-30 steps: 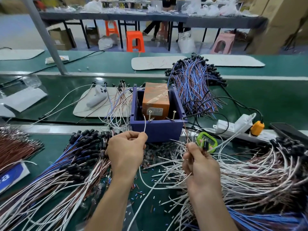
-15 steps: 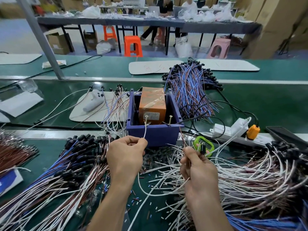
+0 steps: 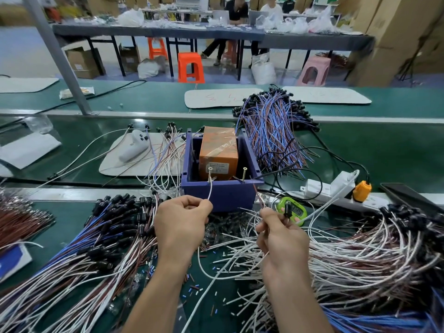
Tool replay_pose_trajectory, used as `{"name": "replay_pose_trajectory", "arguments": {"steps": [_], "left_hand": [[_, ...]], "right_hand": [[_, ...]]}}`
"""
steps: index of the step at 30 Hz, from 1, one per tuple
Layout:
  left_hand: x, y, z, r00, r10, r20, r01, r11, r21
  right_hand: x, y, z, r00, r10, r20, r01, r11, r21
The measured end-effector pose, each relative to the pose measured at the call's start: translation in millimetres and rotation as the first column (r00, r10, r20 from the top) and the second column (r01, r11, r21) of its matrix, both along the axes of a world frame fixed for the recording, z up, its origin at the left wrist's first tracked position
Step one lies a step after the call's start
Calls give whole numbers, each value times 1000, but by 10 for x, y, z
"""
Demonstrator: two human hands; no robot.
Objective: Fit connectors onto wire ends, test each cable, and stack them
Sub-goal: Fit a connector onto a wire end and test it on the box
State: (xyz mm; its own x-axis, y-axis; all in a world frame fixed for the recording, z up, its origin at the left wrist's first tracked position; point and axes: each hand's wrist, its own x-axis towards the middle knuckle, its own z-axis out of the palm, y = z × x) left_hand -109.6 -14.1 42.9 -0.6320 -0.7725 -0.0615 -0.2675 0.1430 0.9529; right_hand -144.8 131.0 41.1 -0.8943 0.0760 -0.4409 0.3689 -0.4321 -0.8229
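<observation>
My left hand (image 3: 181, 224) pinches the end of a white wire (image 3: 211, 191) and holds its tip up against the left screw (image 3: 210, 173) on the front rim of the purple test box (image 3: 221, 192). My right hand (image 3: 280, 239) pinches a brown wire (image 3: 259, 197) that points up toward the box's right front corner, near the right screw (image 3: 245, 174); a black connector (image 3: 287, 210) sticks up beside its fingers. An orange block (image 3: 218, 150) sits inside the box. Finished cables with black connectors (image 3: 96, 239) lie piled on the left.
Loose white and brown wires (image 3: 360, 251) heap on the right. A blue and brown bundle (image 3: 271, 131) lies behind the box. A green timer (image 3: 292, 211), a white power strip (image 3: 336, 191) with an orange plug, and a white controller (image 3: 134, 147) on a pad lie nearby.
Both hands stay almost still at the box; the white wire tip has edged up to the left screw. The camera has tilted up, showing more of the room behind.
</observation>
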Motion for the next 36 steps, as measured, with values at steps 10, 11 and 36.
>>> {"name": "replay_pose_trajectory", "arguments": {"steps": [10,11,36], "left_hand": [[12,-39,13,1000,-15,11,15,1000,17],[23,-40,12,1000,-14,9,14,999,29],[432,542,28,971,-10,-238,202,565,800]], "right_hand": [[54,-20,-8,998,-26,-52,28,999,27],[72,-1,-13,998,-33,-56,35,999,22],[579,736,196,921,345,-183,-221,846,485]]}}
